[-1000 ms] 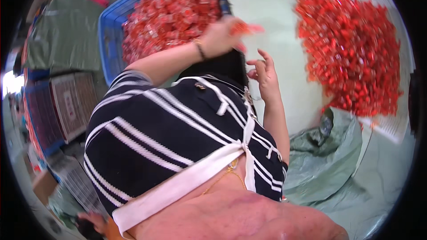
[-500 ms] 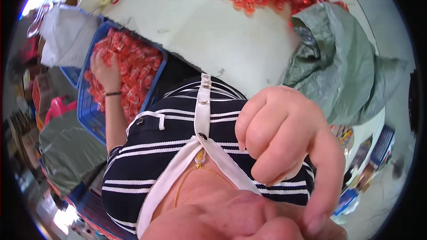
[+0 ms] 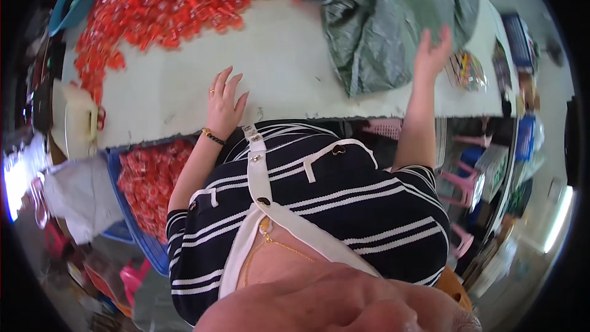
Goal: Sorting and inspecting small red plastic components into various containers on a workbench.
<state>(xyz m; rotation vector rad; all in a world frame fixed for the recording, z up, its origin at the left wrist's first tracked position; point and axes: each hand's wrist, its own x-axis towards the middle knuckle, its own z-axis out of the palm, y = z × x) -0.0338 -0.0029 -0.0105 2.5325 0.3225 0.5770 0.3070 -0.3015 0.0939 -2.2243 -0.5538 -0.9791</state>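
The left hand [image 3: 224,101] lies flat and open on the pale, matte white worktable [image 3: 289,80], fingers spread, close to the near edge and holding nothing; a gold ring and a dark beaded bracelet show on it. The right hand [image 3: 433,52] is lifted, palm open and fingers loosely apart, empty, just beside the crumpled grey-green woven plastic sack [image 3: 381,18] that slumps in soft folds over the table's far right part. A loose heap of small, shiny red wrapped sweets [image 3: 172,6] spreads across the far left of the table, thinning into a trail toward the left edge, well apart from both hands. Between the hands the tabletop is bare and smooth, its near edge rough and slightly chipped. Below the near left edge stands a blue plastic crate [image 3: 144,240] filled with the same red sweets. A cream plastic container [image 3: 74,126] sits at the table's near left corner.
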